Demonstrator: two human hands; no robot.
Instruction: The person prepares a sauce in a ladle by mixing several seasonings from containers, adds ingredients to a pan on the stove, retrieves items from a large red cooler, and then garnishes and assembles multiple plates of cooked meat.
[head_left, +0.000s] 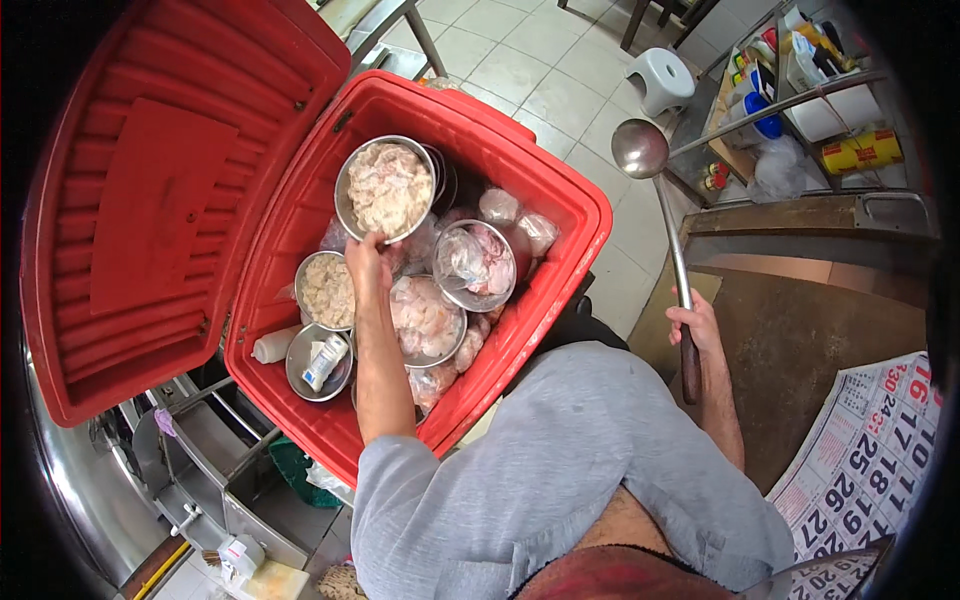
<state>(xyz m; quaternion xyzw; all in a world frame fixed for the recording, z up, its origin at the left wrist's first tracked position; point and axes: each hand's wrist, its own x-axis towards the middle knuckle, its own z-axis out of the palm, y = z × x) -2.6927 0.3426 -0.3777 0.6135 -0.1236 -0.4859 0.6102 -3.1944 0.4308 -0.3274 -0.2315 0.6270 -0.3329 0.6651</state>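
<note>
My left hand (368, 262) is closed on the near rim of a round metal bowl (344, 190) heaped with pale raw meat pieces. That bowl is at the far part of a big red cooler (590, 215), above the other contents. Off to the right, my right hand (697, 325) grips the dark wooden handle of a long metal ladle (640, 150), its round head pointing away from me. Below the left hand sit a smaller bowl of pale meat (327, 290), a wider bowl of meat pieces (428, 318) and a bowl with bagged pink meat (485, 265).
The cooler's red lid (165, 205) stands open at left. A bowl with a white packet (322, 362) is in its near corner. A white stool (660, 80) is on the tiled floor, and a stocked shelf (790, 115) is at far right. A calendar sheet (860, 450) lies at lower right.
</note>
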